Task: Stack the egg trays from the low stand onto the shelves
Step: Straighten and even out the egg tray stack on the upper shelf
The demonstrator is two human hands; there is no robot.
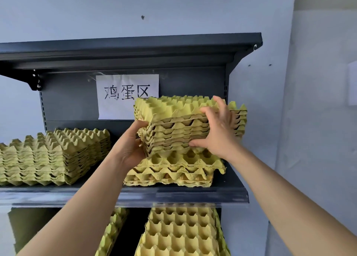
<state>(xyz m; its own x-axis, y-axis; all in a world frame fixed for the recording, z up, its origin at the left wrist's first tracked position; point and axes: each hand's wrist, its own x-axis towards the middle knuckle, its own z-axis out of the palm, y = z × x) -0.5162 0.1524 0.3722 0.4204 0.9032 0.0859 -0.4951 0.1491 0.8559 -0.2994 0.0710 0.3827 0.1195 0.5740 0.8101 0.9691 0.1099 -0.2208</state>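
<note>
On the middle shelf (228,195): we hold one bundle of egg trays (173,124) just above one shorter pile (173,170).
Left grip (133,145): clasps the bundle's left corner.
Right grip (218,132): clasps its right side, fingers spread.
Rear pile (240,116): one, behind right.
Lower piles (181,232): two.
Left heap (48,159): one or two, we cannot tell.

Left arm (87,194) and right arm (280,188), both bare, reach up and forward. The left hand (133,143) cups the near left corner of a stack of egg trays (173,128). The right hand (218,132) clamps its right side, fingers spread above, thumb underneath.
</note>
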